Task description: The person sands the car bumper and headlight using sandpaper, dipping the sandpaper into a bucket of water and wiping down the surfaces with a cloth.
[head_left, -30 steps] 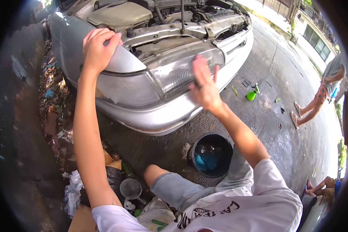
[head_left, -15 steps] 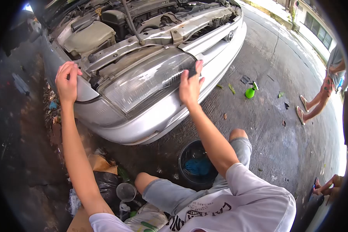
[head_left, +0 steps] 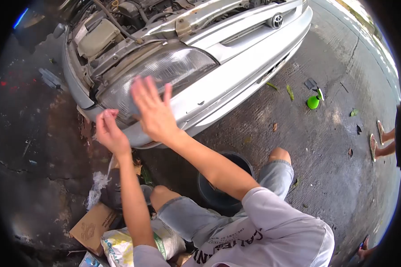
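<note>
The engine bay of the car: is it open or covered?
Open: the engine bay lies uncovered behind the headlight, its inside in plain view.

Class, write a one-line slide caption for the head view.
Silver car: right hand in front of the headlight, left hand nearby.

I see a silver Toyota bumper [head_left: 234,79] and finely ribbed headlight [head_left: 176,66] upper centre; right, a lime-green spray bottle [head_left: 313,103], nozzle [head_left: 320,94] apparently white.

Rough grey ground [head_left: 329,164], green spray bottle [head_left: 313,103], dark bucket [head_left: 206,189], scattered leaves [head_left: 290,92], cardboard box [head_left: 92,226]
</note>
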`<state>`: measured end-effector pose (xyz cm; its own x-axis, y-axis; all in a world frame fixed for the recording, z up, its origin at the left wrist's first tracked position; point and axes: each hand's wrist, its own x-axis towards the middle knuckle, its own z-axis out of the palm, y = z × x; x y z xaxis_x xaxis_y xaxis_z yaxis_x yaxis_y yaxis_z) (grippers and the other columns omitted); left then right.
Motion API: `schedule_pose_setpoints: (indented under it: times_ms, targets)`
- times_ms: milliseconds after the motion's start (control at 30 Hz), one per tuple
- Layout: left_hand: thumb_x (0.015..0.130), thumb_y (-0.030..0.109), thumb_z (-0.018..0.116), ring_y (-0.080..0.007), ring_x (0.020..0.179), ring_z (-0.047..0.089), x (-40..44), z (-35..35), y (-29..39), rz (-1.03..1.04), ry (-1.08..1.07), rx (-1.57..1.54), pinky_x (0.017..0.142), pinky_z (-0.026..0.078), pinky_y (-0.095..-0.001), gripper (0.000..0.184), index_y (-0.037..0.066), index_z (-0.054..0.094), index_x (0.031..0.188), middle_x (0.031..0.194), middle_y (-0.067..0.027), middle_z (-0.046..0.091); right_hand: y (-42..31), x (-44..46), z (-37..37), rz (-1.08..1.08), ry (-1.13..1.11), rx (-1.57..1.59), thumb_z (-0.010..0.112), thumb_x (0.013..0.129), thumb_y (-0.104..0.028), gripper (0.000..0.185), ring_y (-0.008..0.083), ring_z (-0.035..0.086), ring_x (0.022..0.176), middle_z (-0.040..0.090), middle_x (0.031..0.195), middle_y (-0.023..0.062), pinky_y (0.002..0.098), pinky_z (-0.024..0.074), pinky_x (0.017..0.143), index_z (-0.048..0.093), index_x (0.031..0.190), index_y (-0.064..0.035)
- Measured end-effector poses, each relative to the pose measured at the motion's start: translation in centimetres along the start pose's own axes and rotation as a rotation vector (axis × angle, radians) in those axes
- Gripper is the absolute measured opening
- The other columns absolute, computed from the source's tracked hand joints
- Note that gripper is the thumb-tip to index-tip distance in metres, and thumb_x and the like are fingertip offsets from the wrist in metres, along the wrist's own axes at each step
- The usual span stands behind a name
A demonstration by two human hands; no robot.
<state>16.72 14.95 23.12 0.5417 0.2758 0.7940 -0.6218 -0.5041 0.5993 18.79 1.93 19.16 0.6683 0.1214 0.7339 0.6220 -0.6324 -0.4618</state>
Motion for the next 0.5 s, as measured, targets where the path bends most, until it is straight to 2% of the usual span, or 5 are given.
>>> schedule_pose_setpoints:
  times_ms: [100,233,333,433,500]
  targets:
    - [0.104,0.021,0.044,-0.0155,0.082,0.054,-9.1,2.9,1.2,-0.111,0.215,-0.071,0.075,0.046,-0.0290,0.028,-0.001,0.053,0.090,0.086,-0.0070,0.057,2.9,-3.8,-1.9,-0.384,-0.097,0.289,0.060,0.078,-0.014,0.055,0.0231,0.034,0.143,0.045,0.149,0.0087,0.0589,0.0150,0.117,0.058,0.131,-0.0035]
    - [0.102,0.017,0.043,-0.0162,0.078,0.057,-24.9,4.0,0.4,-0.336,0.178,0.027,0.067,0.047,-0.0270,0.024,0.000,0.055,0.090,0.086,-0.0094,0.059,12.0,-14.5,-8.5,-0.034,-0.085,0.294,0.055,0.078,0.005,0.040,0.0277,0.056,0.124,0.064,0.126,0.0070,0.0464,0.0403,0.105,0.066,0.114,-0.0099]
    - [0.096,0.010,0.059,-0.0153,0.087,0.064,-34.5,4.9,-3.7,-0.836,-0.452,0.047,0.076,0.051,-0.0272,0.015,0.001,0.061,0.107,0.094,-0.0095,0.066,18.3,-25.4,-8.2,0.391,-0.122,0.237,0.056,0.084,0.002,0.029,0.0325,0.061,0.109,0.065,0.115,0.0118,0.0391,0.0483,0.095,0.066,0.110,-0.0068]
    - [0.080,0.033,0.076,-0.0362,0.109,0.061,-42.2,6.8,-8.0,-0.896,-1.216,0.439,0.094,0.048,-0.0444,0.055,0.013,0.057,0.128,0.118,-0.0207,0.063,20.1,-32.0,-5.8,0.508,-0.243,0.152,0.055,0.090,-0.003,0.027,0.0344,0.060,0.109,0.064,0.116,0.0124,0.0400,0.0489,0.092,0.064,0.114,-0.0087]
    - [0.077,0.037,0.077,-0.0396,0.125,0.049,-47.1,7.4,-9.2,-1.009,-1.447,0.677,0.101,0.045,-0.0460,0.074,0.018,0.045,0.140,0.137,-0.0232,0.048,19.6,-33.8,-4.7,0.659,-0.219,0.232,0.054,0.093,-0.010,0.028,0.0379,0.061,0.104,0.064,0.113,0.0130,0.0428,0.0506,0.086,0.061,0.120,-0.0117]
